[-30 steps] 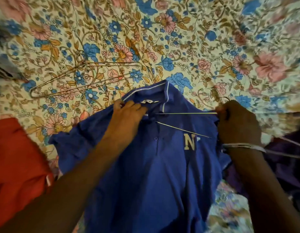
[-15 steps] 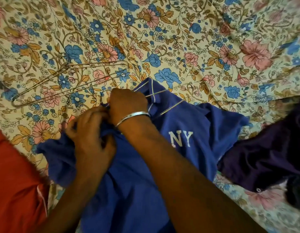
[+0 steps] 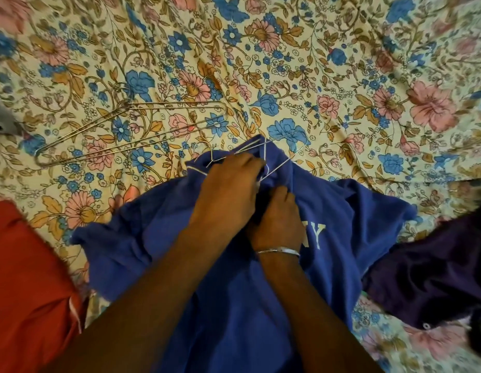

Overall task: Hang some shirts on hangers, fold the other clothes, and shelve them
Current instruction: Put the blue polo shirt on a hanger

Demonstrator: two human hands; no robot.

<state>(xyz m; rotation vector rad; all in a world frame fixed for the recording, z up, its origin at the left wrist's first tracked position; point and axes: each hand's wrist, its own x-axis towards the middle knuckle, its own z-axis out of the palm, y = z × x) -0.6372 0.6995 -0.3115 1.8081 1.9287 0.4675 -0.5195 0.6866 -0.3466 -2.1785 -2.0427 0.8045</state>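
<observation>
Head view: blue shirt (image 3: 349,211) lies front up on the bed (image 3: 341,76), collar at the far end, hem toward me. A wire hanger (image 3: 281,165) is partly inside the collar: its wires cross just beyond the collar and one arm pokes out to the right of it. The hanger's long axis runs left-right across the collar, square to the shirt's length.

My left hand (image 3: 228,195) sits on the collar's left part, fingers curled down, pinching the collar trim and, I think, the wire. My right hand (image 3: 277,219) is just below the collar at the placket, touching the left hand, fingers curled into the cloth. Both forearms reach straight out over the shirt body.

Judgement: the left hand is nearer the hanger neck. The next move turns on seating the hanger's left end inside the left shoulder, so it slides left along that axis.

Spare hanger (image 3: 126,133) lies well left of the collar. Red cloth (image 3: 26,278) left of the shirt, purple cloth (image 3: 433,267) right.
</observation>
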